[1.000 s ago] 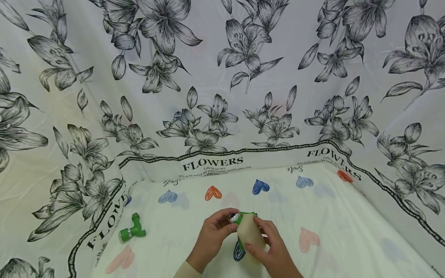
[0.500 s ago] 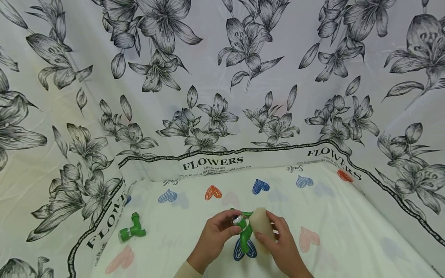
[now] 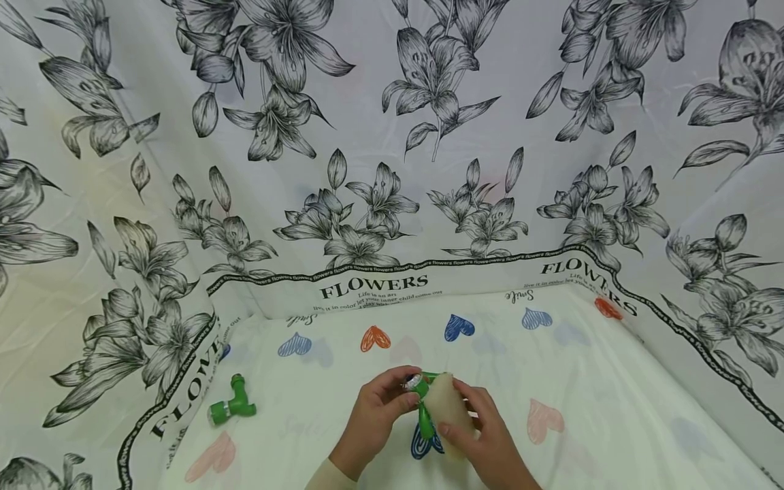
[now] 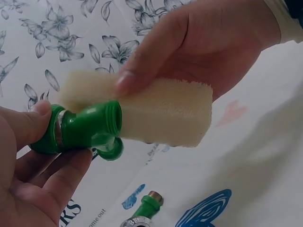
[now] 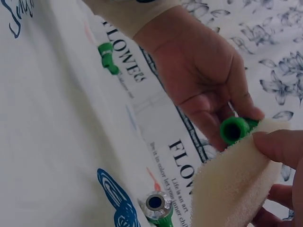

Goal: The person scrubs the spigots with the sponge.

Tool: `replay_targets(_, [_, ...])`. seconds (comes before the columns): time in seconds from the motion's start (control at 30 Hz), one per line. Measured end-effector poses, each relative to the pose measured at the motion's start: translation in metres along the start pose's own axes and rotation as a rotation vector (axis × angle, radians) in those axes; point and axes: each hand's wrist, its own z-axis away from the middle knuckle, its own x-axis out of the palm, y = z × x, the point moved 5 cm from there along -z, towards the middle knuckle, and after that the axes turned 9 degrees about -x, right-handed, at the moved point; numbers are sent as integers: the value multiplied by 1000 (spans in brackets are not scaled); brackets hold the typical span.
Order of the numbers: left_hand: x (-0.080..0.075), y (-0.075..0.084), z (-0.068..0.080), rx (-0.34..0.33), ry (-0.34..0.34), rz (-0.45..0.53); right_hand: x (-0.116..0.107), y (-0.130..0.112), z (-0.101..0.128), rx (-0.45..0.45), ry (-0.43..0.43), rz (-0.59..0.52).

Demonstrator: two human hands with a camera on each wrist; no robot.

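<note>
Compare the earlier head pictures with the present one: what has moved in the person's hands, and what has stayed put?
The right hand has slid the sponge back against the green tap fitting, after drawing it aside to the right half a second ago. The left hand keeps its grip on the fitting's metal-ringed end. The second green fitting lies unmoved on the heart-print cloth.

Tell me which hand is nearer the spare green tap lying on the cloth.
Left. The left hand, gripping a second tap, lies between the spare green tap and the right hand, which holds the sponge.
</note>
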Motion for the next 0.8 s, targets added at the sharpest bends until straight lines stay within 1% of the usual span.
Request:
replay_targets(0.13, [-2, -1, -2, 10, 36, 6, 9, -7, 4, -52, -63, -23])
replay_targets(0.2, [-4, -2, -3, 5, 62, 13, 12, -11, 6, -65, -76, -31])
replay_targets(0.3, [-6, -2, -4, 5, 83, 22, 14, -16, 7, -88, -77, -27])
replay_targets(0.43, [-6, 0, -4, 3, 88, 21, 12, -18, 7, -113, -55, 1])
replay_targets(0.57, [-5, 2, -3, -12, 87, 3, 11, -15, 5, -109, -37, 24])
replay_targets(0.67, [-4, 4, -2, -15, 80, -16, 9, -10, 3, -79, -28, 34])
replay_targets(0.8, [-1, 4, 1, -21, 56, -3, 5, -5, -1, -42, 2, 43])
